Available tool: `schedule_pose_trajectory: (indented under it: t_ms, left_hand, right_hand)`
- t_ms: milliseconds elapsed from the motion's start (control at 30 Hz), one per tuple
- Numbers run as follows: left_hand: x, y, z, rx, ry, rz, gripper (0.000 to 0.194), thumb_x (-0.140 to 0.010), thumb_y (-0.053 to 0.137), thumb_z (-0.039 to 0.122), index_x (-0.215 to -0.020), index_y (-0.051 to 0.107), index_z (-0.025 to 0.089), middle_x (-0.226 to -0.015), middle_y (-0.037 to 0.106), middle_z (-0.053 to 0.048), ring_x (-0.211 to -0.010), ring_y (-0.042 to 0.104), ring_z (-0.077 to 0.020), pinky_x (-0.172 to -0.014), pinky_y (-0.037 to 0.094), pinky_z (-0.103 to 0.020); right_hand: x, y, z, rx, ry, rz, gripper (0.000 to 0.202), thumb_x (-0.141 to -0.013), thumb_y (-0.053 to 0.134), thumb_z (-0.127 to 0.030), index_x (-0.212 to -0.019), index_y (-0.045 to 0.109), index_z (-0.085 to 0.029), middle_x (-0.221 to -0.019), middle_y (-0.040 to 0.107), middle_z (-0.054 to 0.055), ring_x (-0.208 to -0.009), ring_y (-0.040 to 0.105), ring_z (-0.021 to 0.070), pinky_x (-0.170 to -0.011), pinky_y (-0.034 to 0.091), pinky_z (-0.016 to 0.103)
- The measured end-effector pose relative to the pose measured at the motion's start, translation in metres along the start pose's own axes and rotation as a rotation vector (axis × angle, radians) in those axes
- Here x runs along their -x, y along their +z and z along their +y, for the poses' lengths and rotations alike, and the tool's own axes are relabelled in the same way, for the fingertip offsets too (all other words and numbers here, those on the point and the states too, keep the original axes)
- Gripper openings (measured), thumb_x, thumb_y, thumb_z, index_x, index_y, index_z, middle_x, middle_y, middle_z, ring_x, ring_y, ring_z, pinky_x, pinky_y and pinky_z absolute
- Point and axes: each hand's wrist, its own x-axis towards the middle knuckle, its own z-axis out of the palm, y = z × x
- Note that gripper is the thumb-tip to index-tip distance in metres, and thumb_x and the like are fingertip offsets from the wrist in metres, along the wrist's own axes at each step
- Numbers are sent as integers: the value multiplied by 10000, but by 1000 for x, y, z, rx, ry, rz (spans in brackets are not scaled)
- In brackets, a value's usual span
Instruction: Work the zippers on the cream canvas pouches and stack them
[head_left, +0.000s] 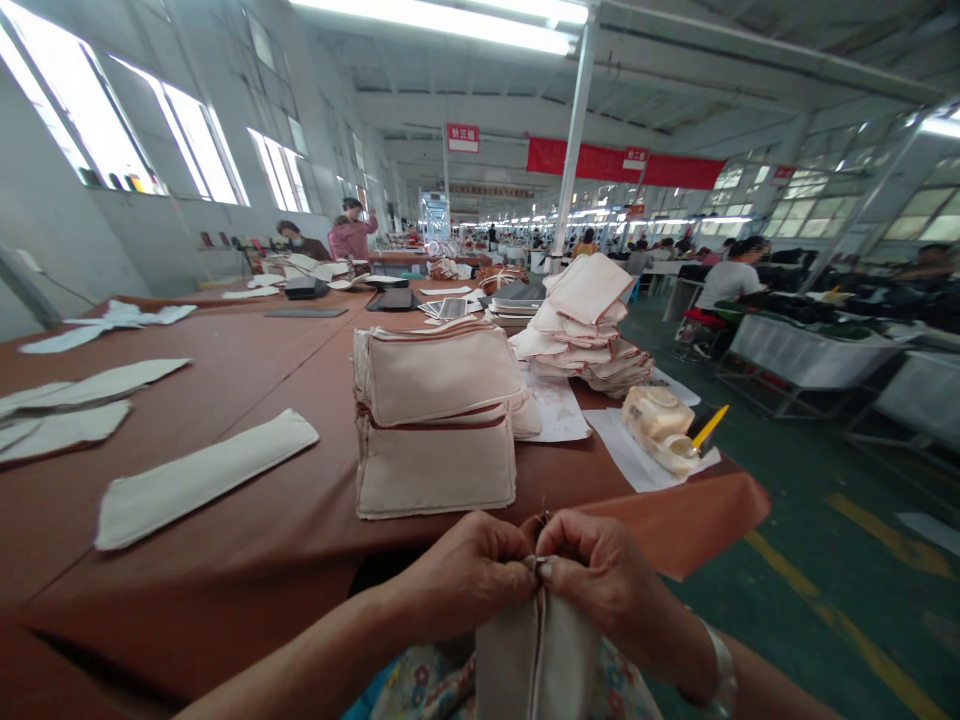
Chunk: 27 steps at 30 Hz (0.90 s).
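Head view: L hand & R hand, grips pinched on top edge of pale fabric piece, held upright nr brown bench; fabric stacks just beyond.

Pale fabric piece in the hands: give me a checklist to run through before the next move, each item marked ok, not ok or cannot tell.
1. Left hand pinching the top end of the fabric piece: ok.
2. Right hand pinching that end too, fingertips close to the left's: ok.
3. Edges matched under the fingertips: cannot tell, the fingers cover them.
4. Whole length of the piece in view: not ok, it runs out of the bottom of the picture.
5. Stack in front of the hands standing, not toppled: ok.
6. Bracelet back at the right wrist, away from the pinch: ok.
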Motion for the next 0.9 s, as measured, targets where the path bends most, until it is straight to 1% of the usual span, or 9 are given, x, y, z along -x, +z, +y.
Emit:
schedule_pose_trajectory:
  t_ms: [100, 167, 300, 400, 533, 633, 733, 800, 900]
  left_hand:
    - [2, 4, -1, 159, -50, -11, 197, -731, 628, 293, -658, 539, 132, -563, 386, 48, -482, 254, -61, -438, 174, -211]
    - [3, 7, -2, 269, -85, 5, 117, -653, 616, 229, -656, 588, 116, -535, 419, 44, -454, 273, -57, -433, 185, -204]
    - [6, 13, -3, 414, -123, 61, 160, -543, 621, 198, -653, 654, 86, -520, 511, 6, -425, 347, -69, -422, 224, -200]
    - [8, 16, -4, 519, -101, 63, 154, -595, 673, 244, -628, 634, 98, -524, 516, -1, -437, 385, -80, -430, 262, -202]
    - [7, 16, -7, 502, -74, 15, 327, -664, 767, 386, -643, 588, 113, -542, 491, 8, -444, 361, -69, -443, 235, -210]
    - [7, 12, -10, 387, -5, -35, 390, -708, 760, 457, -704, 584, 109, -561, 442, 26, -468, 310, -58, -460, 199, -216]
    - [10, 7, -10, 266, 84, -65, 416, -788, 698, 505, -730, 561, 116, -568, 369, 47, -496, 247, -55, -471, 166, -222]
    - [12, 5, -10, 242, 107, -71, 424, -815, 668, 521, -720, 526, 133, -568, 346, 53, -497, 231, -56, -467, 160, -226]
    - [14, 4, -9, 246, 103, -72, 428, -823, 655, 531, -721, 506, 143, -572, 356, 51, -491, 241, -56, -460, 165, -222]
  right_hand:
    - [6, 1, 4, 42, -122, 24, 59, -773, 568, -123, -764, 622, -145, -691, 579, -5, -619, 488, 111, -563, 368, 213]
    - [11, -1, 4, 113, -319, 1, 136, -794, 528, -81, -818, 637, -157, -713, 564, -7, -641, 497, 110, -594, 379, 213]
    - [17, -8, 1, 321, -687, -91, 206, -841, 483, -51, -920, 623, -180, -733, 477, -9, -638, 450, 107, -575, 324, 220]
    - [19, -14, 1, 464, -784, -96, 242, -841, 483, -35, -988, 584, -198, -749, 453, -5, -637, 415, 120, -566, 283, 246]
    - [26, -18, 9, 556, -835, -107, 232, -853, 481, -81, -1034, 554, -207, -749, 464, 6, -638, 413, 143, -573, 275, 276]
    - [35, -18, 12, 391, -695, -81, 177, -901, 479, -174, -1066, 538, -201, -834, 534, 34, -732, 488, 163, -650, 354, 280]
    - [36, -18, 7, 112, -312, -14, 206, -986, 425, -346, -979, 563, -194, -810, 535, 15, -727, 481, 147, -653, 368, 259]
    - [32, -20, 1, -24, -125, -59, 337, -1009, 384, -427, -893, 569, -170, -743, 497, -3, -665, 425, 122, -591, 331, 237]
    - [25, -26, -6, -141, 25, -223, 403, -980, 454, -490, -804, 547, -139, -686, 433, -22, -599, 329, 90, -520, 253, 220]
